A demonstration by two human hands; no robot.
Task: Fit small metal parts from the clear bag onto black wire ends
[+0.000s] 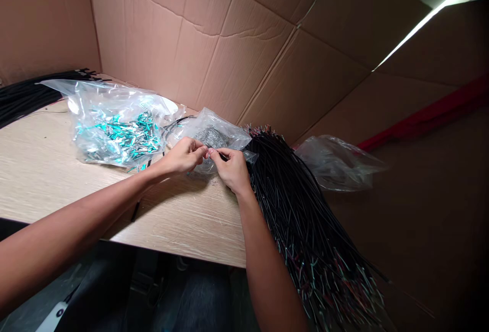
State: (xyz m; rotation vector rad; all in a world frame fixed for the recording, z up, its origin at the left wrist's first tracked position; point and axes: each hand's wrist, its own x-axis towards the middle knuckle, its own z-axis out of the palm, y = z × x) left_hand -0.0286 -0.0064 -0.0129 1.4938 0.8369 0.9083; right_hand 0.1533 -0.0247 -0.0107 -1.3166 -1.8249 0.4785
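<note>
My left hand (185,155) and my right hand (232,170) meet fingertip to fingertip above the middle of the table. Both are closed in a pinch. A short stretch of black cable (223,157) shows between the right thumb and fingers. What the left fingertips pinch is too small to make out. Just behind the hands lies a clear plastic bag (239,137) with a heap of small silvery metal pieces (211,137). To the right, a thick bundle of black cables (290,184) with bare, coloured wire ends hangs over the table's edge, close to my right forearm.
A larger clear bag (114,95) of teal and silver pieces lies left on the wooden table (183,225). More black cables (32,95) lie at the far left. A thin black strip (135,211) lies near the front edge. Cardboard walls (153,31) stand behind; a crumpled bag (340,164) is right.
</note>
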